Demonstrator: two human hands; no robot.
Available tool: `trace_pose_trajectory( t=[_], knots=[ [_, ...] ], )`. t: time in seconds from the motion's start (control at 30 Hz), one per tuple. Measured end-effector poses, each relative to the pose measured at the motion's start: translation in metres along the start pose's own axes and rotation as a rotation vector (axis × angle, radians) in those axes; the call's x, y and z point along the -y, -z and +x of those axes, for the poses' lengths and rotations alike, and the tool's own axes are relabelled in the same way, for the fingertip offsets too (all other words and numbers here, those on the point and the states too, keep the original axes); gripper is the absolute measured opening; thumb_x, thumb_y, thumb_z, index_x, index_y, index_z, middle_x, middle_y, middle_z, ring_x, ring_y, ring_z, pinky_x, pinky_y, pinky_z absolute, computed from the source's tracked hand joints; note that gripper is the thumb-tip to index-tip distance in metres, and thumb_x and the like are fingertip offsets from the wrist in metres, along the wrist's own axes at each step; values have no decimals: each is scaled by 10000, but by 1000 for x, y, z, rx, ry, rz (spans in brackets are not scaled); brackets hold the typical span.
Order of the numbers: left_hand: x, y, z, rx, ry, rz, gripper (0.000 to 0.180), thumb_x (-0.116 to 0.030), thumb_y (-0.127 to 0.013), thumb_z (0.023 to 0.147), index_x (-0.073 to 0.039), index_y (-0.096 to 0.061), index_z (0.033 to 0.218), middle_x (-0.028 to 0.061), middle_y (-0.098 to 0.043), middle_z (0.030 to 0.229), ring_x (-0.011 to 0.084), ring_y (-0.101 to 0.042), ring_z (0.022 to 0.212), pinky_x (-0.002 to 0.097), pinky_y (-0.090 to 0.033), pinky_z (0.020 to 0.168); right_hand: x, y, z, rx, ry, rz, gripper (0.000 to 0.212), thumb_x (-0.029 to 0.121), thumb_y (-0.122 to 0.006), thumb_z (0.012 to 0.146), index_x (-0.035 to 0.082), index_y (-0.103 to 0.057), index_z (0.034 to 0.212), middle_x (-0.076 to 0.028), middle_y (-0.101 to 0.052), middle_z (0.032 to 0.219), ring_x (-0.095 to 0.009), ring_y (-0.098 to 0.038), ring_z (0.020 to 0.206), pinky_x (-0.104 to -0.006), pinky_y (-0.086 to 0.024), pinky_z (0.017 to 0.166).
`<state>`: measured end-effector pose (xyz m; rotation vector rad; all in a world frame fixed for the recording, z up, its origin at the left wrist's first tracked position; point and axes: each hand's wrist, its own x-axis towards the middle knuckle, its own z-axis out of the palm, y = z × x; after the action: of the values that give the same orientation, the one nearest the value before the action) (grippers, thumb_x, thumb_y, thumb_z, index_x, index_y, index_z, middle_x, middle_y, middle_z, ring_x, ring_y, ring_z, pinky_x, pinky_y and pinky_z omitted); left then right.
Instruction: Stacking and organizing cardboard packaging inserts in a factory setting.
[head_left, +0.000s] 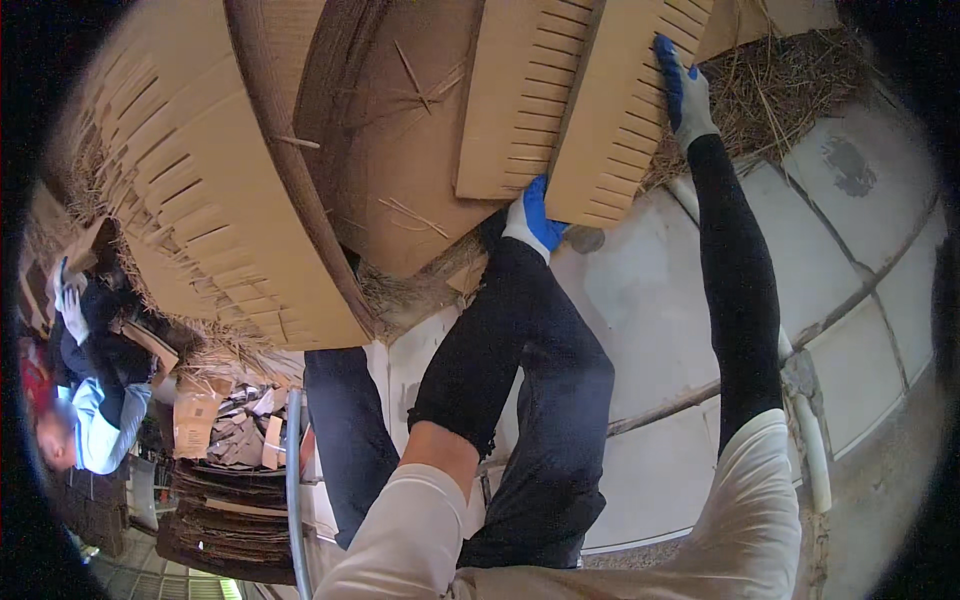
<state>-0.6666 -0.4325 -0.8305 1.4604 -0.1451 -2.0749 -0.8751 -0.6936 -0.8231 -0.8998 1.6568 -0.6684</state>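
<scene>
Two long brown cardboard pieces with rows of slots lie side by side at the top, a left slotted piece (500,110) and a right slotted piece (605,120). My left hand (537,220), in a white and blue glove, closes on the near end where the two pieces meet. Part of its fingers is hidden by the cardboard. Farther up, my right hand (687,100), in the same kind of glove, lies along the outer edge of the right piece. Its fingers are stretched out over the surface, with the thumb apart.
A stack of slotted cardboard sheets (215,190) stands at left, beside a brown cardboard stack (400,200). Thin cardboard scraps (780,100) heap at upper right. Another person (95,410) works at far left, near dark stacked sheets (225,525) and a grey pole (296,490).
</scene>
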Motion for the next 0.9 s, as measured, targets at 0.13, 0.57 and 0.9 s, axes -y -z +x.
trace_pose_trajectory(
  t=[0.13,0.57,0.9],
  knots=[
    [-8,-11,-6,31,-289,643,378,-102,-649,907,-24,-566,1268,121,-654,1208,229,-627,1119,362,-524,933,-12,41,13,64,-56,-86,448,300,-579,1003,-1,-581,1336,-73,-623,1301,-140,-573,1187,-281,-431,1032],
    [1,-8,-6,-42,-340,591,554,-205,-830,737,-7,-573,1185,178,-690,1085,317,-681,1003,389,-546,848,50,13,-64,-235,-146,-59,378,266,-756,887,2,-613,1116,-15,-641,982,-88,-564,828,-247,-466,751],
    [-81,-21,-102,-211,-351,747,341,-237,-578,996,-13,-577,1253,112,-664,1137,230,-637,1013,367,-508,883,35,-14,-52,-108,-168,150,478,279,-734,908,-9,-571,1254,-50,-654,1173,-112,-599,1026,-263,-470,912]
  ],
)
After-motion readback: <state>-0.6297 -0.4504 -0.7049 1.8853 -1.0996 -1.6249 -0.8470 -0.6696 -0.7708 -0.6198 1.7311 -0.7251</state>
